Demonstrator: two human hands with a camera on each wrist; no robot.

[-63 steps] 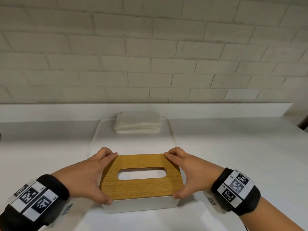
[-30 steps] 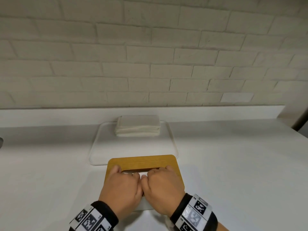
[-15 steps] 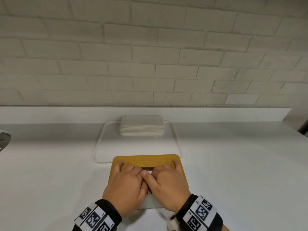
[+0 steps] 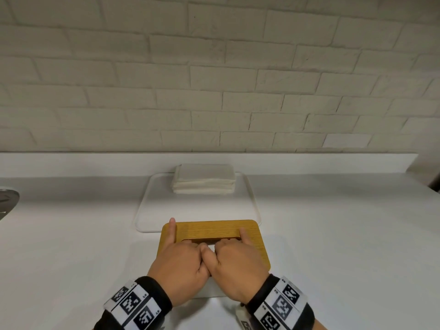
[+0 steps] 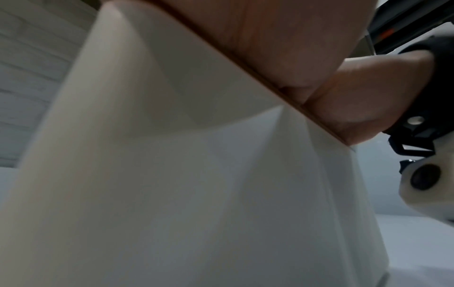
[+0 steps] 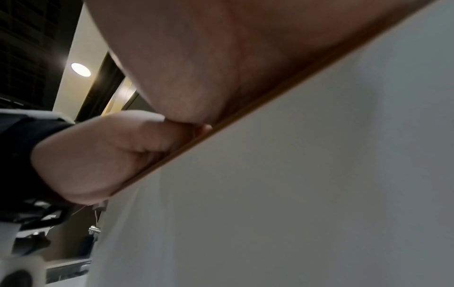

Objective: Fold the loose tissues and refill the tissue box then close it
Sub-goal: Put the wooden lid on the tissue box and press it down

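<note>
The tissue box sits near the counter's front edge, its wooden lid (image 4: pixel 214 231) lying on the white body (image 4: pixel 209 288). My left hand (image 4: pixel 181 263) and right hand (image 4: pixel 235 263) lie side by side on the lid, thumbs touching. Most fingers of both hands curl down into the lid's slot and hook its edge, while each little finger lies straight on the wood. The left wrist view has the box wall (image 5: pixel 172 174) under my left palm (image 5: pixel 282 38). In the right wrist view the right palm (image 6: pixel 209 58) presses the lid above the wall (image 6: pixel 294 194). A stack of folded tissues (image 4: pixel 204 179) rests beyond the box.
The tissue stack lies at the far end of a white tray (image 4: pixel 152 210), which reaches up to the box's far edge. A metal object (image 4: pixel 7 198) shows at the left edge of the white counter. A low ledge and a brick wall close the back.
Both hands came off the lid's ends to its middle. Their fingers, which lay flat over the slot half a second ago, now curl into it, with the little fingers stretched out.
</note>
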